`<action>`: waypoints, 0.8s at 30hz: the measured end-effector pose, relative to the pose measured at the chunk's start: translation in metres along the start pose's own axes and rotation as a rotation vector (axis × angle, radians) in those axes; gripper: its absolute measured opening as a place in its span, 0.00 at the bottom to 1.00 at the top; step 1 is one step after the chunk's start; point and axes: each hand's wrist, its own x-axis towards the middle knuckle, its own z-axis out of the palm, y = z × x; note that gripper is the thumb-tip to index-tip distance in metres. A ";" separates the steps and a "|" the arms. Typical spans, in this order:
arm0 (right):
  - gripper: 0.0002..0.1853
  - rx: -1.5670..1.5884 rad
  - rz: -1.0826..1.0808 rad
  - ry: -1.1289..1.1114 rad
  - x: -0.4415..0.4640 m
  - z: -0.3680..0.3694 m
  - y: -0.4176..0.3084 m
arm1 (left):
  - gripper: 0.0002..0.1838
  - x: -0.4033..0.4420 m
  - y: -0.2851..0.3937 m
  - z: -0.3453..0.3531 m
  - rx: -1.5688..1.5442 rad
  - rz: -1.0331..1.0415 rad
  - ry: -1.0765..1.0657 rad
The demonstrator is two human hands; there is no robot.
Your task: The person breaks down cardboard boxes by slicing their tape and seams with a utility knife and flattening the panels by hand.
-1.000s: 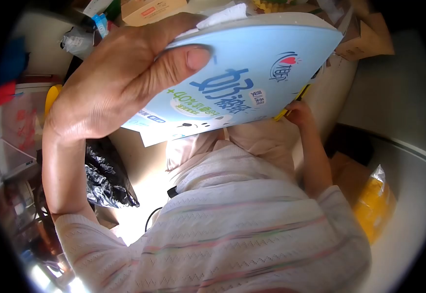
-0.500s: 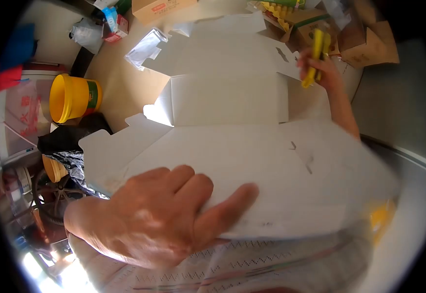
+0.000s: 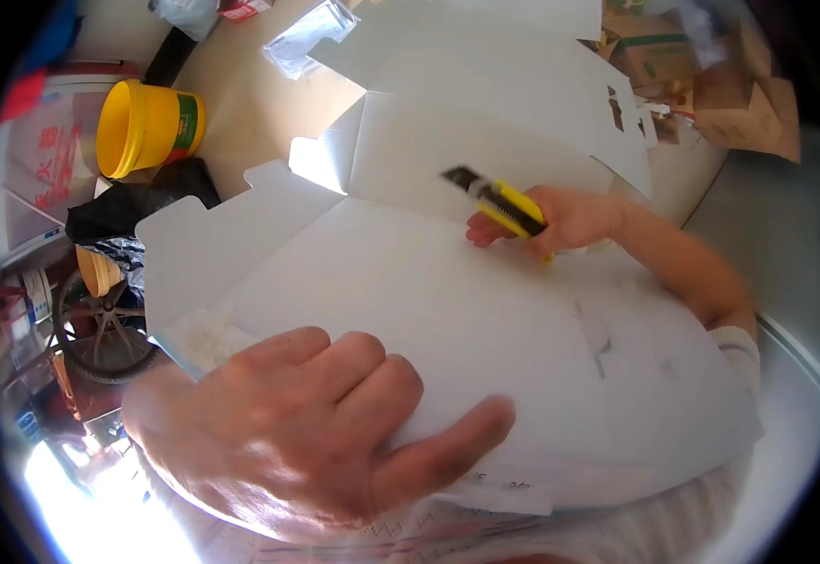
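Now, the large unfolded sheet of white cardboard (image 3: pixel 466 329) is spreading across the middle of the view, and its near edge is lying close in front of the person's body. Over its near left part, the left hand (image 3: pixel 311 423) is showing its back, with the fingers curling and the thumb stretching towards the right; the fingertips are hiding underneath, so I cannot tell whether they are pinching the cardboard. Above the sheet, the right hand (image 3: pixel 560 221) is pinching a yellow and black utility knife (image 3: pixel 513 205), whose dark blade end is pointing up and to the left; whether this end is touching the cardboard, I cannot tell. On the left side, a round yellow plastic bucket (image 3: pixel 118 132) is leaning near a crumpled black plastic bag (image 3: pixel 151 202), and below them a dark spoked wheel (image 3: pixel 104 329) is standing. Beyond the sheet, a clear shiny plastic wrapper (image 3: pixel 308 39) is lying on the beige floor (image 3: pixel 250 103), while brown cardboard boxes (image 3: pixel 749 117) are sitting at the far right.
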 end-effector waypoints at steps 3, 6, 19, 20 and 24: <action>0.29 0.010 -0.032 -0.002 0.001 0.003 0.008 | 0.23 0.015 -0.007 -0.007 0.093 -0.063 0.049; 0.30 -0.008 -0.005 -0.052 0.001 -0.002 0.016 | 0.20 0.031 -0.022 -0.011 0.124 -0.110 0.075; 0.24 0.264 -0.025 0.732 -0.064 -0.072 0.065 | 0.30 0.088 -0.131 0.000 -0.040 -0.091 0.180; 0.23 0.328 -0.081 0.944 -0.088 -0.085 0.078 | 0.29 0.098 -0.138 -0.006 -0.159 -0.174 0.151; 0.21 0.354 -0.317 1.536 -0.184 -0.097 0.086 | 0.33 0.117 -0.193 0.015 -0.127 -0.213 0.196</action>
